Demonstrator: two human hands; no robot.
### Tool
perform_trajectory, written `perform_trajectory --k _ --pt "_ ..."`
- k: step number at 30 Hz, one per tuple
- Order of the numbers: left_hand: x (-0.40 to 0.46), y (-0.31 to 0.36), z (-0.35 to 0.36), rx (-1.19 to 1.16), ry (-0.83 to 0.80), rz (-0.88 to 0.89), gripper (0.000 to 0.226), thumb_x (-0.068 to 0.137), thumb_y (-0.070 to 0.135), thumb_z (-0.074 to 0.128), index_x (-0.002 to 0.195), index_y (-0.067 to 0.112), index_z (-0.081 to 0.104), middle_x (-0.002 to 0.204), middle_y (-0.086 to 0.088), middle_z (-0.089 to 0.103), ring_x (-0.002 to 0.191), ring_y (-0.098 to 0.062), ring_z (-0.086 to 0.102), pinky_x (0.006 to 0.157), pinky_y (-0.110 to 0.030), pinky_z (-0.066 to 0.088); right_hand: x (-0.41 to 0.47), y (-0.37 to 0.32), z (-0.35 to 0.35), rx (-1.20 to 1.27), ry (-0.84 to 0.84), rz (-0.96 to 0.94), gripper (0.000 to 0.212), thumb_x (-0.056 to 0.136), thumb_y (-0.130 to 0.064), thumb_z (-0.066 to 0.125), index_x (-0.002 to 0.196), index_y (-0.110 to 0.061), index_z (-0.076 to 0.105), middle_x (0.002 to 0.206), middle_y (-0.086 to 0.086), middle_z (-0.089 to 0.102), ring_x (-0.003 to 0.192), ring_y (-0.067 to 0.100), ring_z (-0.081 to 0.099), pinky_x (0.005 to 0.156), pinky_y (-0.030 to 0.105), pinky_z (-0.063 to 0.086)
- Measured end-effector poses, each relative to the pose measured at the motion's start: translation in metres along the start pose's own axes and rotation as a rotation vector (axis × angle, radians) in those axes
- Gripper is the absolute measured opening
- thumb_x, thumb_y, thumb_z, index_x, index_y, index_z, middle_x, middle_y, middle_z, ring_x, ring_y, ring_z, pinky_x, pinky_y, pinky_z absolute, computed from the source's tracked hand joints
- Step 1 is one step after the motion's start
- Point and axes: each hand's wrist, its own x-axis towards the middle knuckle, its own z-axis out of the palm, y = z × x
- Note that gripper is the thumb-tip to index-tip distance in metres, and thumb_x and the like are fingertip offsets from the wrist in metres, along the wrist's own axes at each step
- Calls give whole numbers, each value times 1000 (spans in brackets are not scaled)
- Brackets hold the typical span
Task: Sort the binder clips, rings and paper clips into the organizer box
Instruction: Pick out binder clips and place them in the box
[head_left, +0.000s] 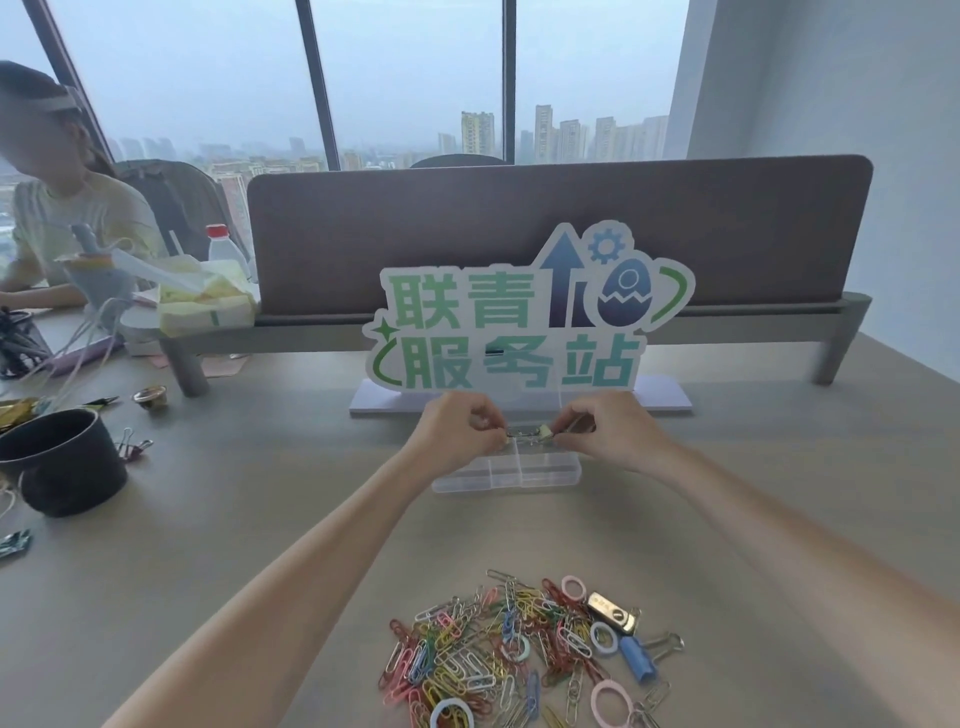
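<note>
A clear plastic organizer box (524, 475) with several compartments sits mid-table under both hands. My left hand (457, 434) and my right hand (610, 431) pinch between them a small pale-green binder clip (540, 433) with silver wire handles, just above the box's back edge. Near the front edge lies a heap of coloured paper clips (467, 660). Mixed into it are rings, such as a pink ring (611, 702), a blue binder clip (638, 659) and a gold binder clip (613, 614).
A green-lettered sign (519, 317) on a white base stands right behind the box, before a grey desk divider (561, 228). At left are a black cup (62, 460), a purple binder clip (131, 446) and a gold cap (149, 397). Another person (62, 197) sits far left.
</note>
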Motion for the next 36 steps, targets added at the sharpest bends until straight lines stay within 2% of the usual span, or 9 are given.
perform_trajectory --k 2,4,8,11,15,20,24,30,36 --pt "4 -2 7 41 11 41 17 75 20 80 90 18 71 86 3 71 82 -11 66 74 -19 53 2 5 1 -10 9 -15 13 76 -22 82 87 -16 77 83 -5 73 77 11 67 69 21 52" --pt "6 -2 12 70 19 59 15 76 19 79 90 17 72 85 4 71 79 -10 64 69 -9 46 2 8 2 -32 10 -22 11 77 -20 81 87 -17 77 79 -8 71 77 11 66 68 16 49" --pt "8 -1 22 109 36 71 10 77 19 78 85 19 72 79 8 67 72 -2 59 67 -8 44 3 14 7 -80 1 -26 10 79 -18 78 87 -24 77 77 -12 69 79 10 66 71 19 48" --pt "9 -1 28 129 15 68 11 77 23 78 84 21 71 75 11 65 66 6 55 60 -3 36 2 16 10 -76 6 -18 11 80 -22 77 88 -29 76 82 -11 72 78 7 64 74 23 50" --pt "11 -1 34 130 -1 63 7 78 23 77 83 22 72 79 10 67 74 -3 58 66 -12 40 1 21 14 -102 34 -35 11 82 -24 74 90 -29 76 86 -9 73 78 9 64 74 27 51" --pt "11 -4 34 170 -18 96 7 81 25 75 85 21 74 85 4 71 79 -7 60 72 -18 44 -1 26 17 -207 27 -116 14 86 -28 68 89 -17 76 95 -3 73 89 18 63 80 36 51" --pt "10 -2 34 242 -18 144 13 87 24 68 96 18 75 93 2 71 81 -8 58 74 -18 42 -2 26 19 -245 39 -165 20 90 -23 64 96 -11 78 111 -1 70 100 19 62 87 35 48" --pt "13 2 34 335 -87 188 17 89 30 66 101 21 75 98 -3 68 88 -21 62 84 -37 53 -2 29 21 -239 56 -166 20 89 -26 64 98 -13 78 111 -1 67 97 17 60 84 31 47" --pt "14 6 35 432 -162 223 18 92 21 60 103 17 74 112 1 59 97 -16 55 94 -31 46 -2 30 22 -247 64 -150 20 88 -27 66 97 -13 78 111 1 67 98 18 60 85 30 46"
